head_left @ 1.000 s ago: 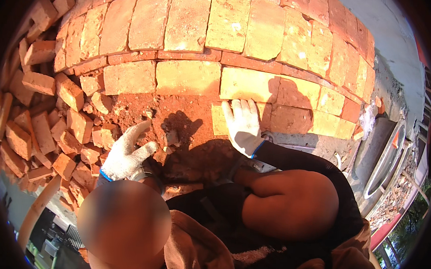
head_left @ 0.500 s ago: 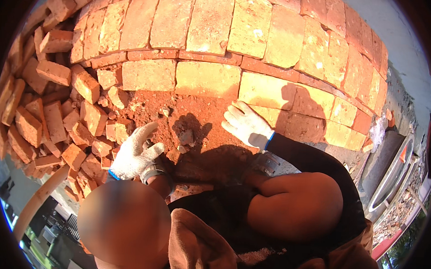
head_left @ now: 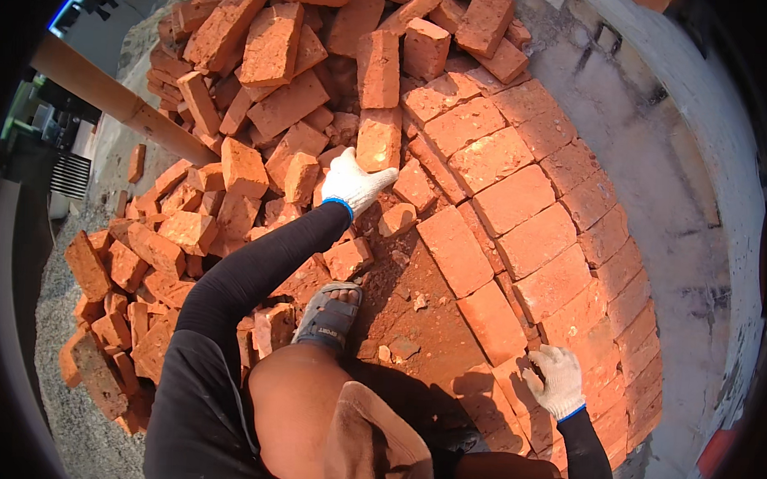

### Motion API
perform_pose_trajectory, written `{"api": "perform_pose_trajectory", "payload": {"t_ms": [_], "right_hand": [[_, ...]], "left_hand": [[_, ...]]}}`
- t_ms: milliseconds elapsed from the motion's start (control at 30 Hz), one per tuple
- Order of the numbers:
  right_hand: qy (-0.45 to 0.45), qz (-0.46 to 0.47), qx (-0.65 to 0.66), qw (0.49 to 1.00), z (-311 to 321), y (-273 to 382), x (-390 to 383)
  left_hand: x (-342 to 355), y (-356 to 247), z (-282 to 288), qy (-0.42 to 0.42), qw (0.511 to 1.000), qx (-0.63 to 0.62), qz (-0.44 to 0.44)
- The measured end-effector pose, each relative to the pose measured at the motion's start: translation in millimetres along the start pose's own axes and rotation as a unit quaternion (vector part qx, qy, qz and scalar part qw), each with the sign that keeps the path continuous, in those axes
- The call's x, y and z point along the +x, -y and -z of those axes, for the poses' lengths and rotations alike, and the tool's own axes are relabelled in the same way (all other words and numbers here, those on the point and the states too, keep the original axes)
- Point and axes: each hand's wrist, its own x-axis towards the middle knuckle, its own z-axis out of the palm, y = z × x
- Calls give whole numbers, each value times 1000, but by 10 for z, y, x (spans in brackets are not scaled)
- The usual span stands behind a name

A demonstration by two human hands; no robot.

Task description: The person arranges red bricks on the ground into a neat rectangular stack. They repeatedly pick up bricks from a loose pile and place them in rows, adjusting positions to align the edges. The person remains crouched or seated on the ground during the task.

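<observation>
My left hand, in a white glove with a blue cuff, reaches into the heap of loose red bricks. Its thumb is spread away from the fingers, beside the near end of a brick; whether it grips that brick is hard to see. Over the lower right of the laid brickwork is my right hand, gloved alike. Its fingers are slightly bent and apart from the thumb, with nothing visible between them. Under and beside it runs a row of flat bricks, next to a higher course.
My foot in a grey sandal stands between the heap and a strip of reddish dirt with small rubble. A wooden pole slants into the heap at upper left. A pale curved wall lies beyond the brickwork.
The view has swung toward the brick heap. My left hand has reached out to a brick in it. My right hand is still over the laid bricks, now at lower right.
</observation>
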Motion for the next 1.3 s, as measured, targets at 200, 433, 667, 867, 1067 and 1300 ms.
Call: {"api": "perform_pose_trajectory", "payload": {"t_ms": [200, 433, 667, 867, 1067, 1300], "right_hand": [[-14, -49, 15, 999, 795, 680, 593], [78, 20, 86, 993, 671, 952, 658], [79, -78, 71, 991, 679, 776, 510], [75, -68, 93, 991, 643, 660, 376], [-29, -47, 150, 987, 413, 355, 96], [-121, -100, 236, 959, 44, 267, 79]], "left_hand": [[855, -112, -562, -21, 961, 269, 66], [1339, -26, -782, -108, 955, 255, 103], [1396, -192, -862, -105, 944, 300, 89], [1604, -97, -1003, -89, 935, 336, 70], [1871, 107, -258, 145, 981, 106, 75], [356, 568, 519, 333, 908, -216, 130]]}}
